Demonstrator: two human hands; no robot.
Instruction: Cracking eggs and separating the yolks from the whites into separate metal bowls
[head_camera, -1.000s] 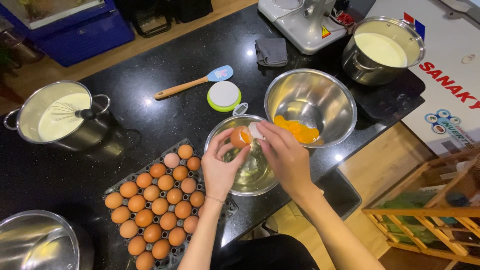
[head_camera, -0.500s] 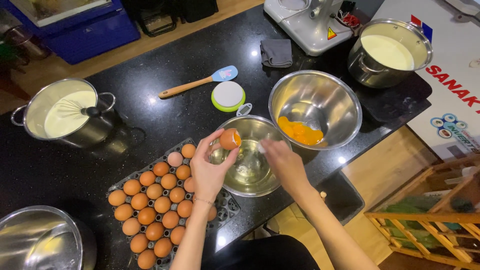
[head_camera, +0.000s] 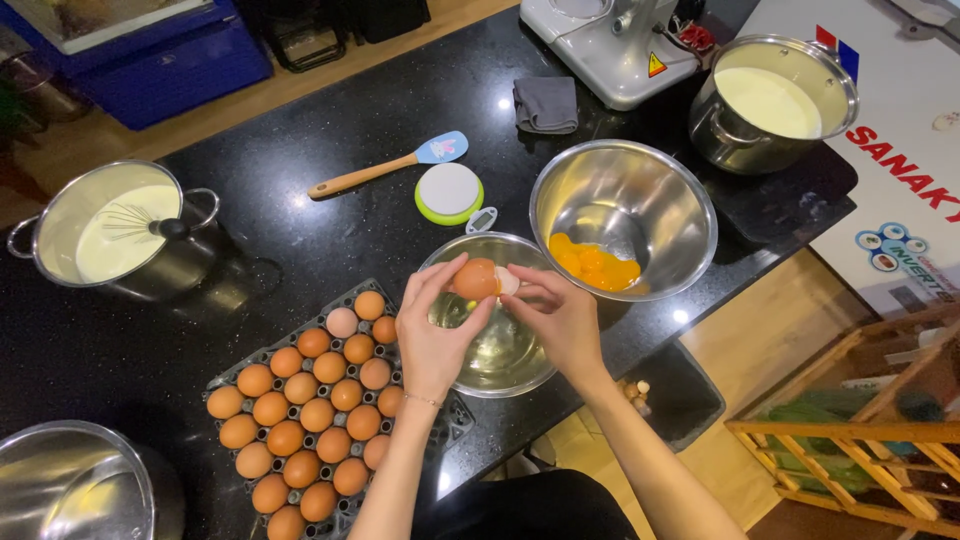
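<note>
Brown egg (head_camera: 477, 279) is pinched between the fingertips of left hand (head_camera: 432, 335) and right hand (head_camera: 556, 320), over the small steel bowl (head_camera: 470, 375) near the counter's front edge, so the white falls inside.

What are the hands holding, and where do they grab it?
A brown egg. The left hand and right hand pinch it by its sides with their fingertips, above the small steel bowl.
</note>
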